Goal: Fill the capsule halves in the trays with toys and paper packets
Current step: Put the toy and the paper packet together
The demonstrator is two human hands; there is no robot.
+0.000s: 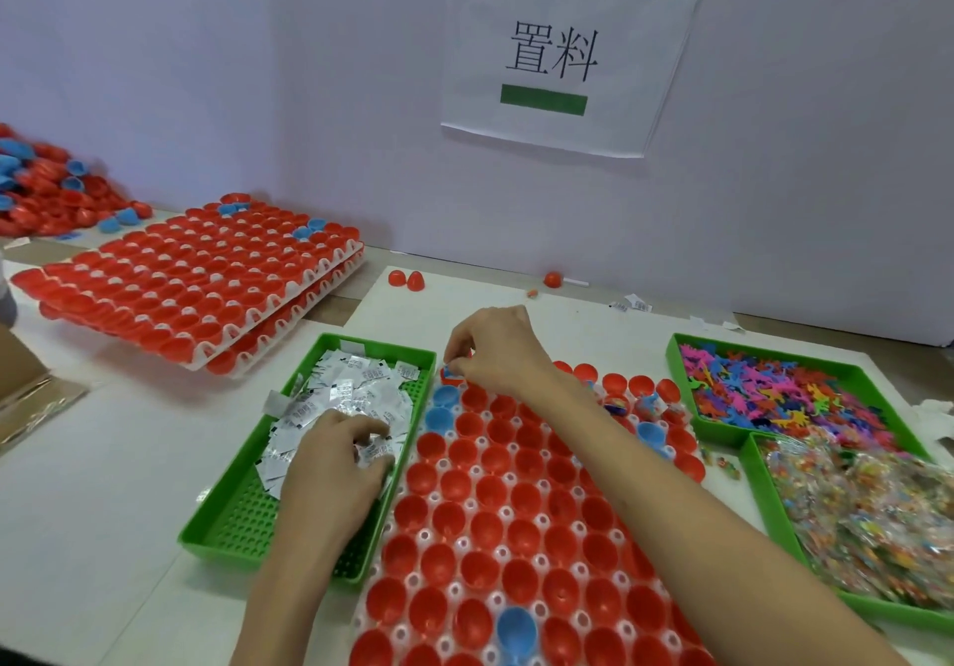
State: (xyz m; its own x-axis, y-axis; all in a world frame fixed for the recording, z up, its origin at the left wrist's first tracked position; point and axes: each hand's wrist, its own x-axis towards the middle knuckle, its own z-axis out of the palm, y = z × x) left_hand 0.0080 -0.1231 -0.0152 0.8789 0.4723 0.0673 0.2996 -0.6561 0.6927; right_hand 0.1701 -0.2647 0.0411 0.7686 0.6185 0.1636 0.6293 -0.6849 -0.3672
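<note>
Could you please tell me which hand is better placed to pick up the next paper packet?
Left. The left hand rests on the paper packets in the green tray, fingers curled into them; the right hand reaches across the capsule tray, pinching a small item at its far corner.

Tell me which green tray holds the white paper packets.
The green tray left of the capsule tray, where the left hand grips packets. The two on the right hold colourful toys.
</note>
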